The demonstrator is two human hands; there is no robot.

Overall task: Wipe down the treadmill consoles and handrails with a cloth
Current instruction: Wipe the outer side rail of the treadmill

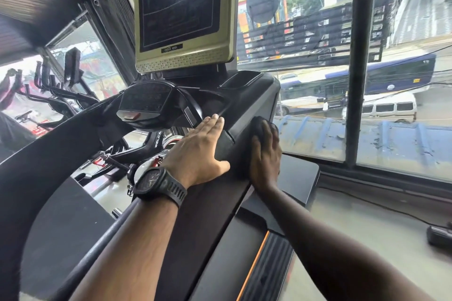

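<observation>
A black treadmill console (244, 102) with a beige-framed screen (183, 14) above it fills the middle of the head view. Its wide right handrail (208, 205) runs down toward me. My left hand (198, 149), a black watch on its wrist, lies flat with straight fingers on top of the rail beside the console. My right hand (265, 154) presses a dark cloth (258, 124) flat against the console's right outer side; only the cloth's upper edge shows past my fingers.
The treadmill deck with an orange stripe (252, 266) lies below right. A large window (403, 80) with a dark post (359, 56) is close on the right, a street beyond. More gym machines (61, 95) stand to the left. A small dark device (440, 234) sits on the floor.
</observation>
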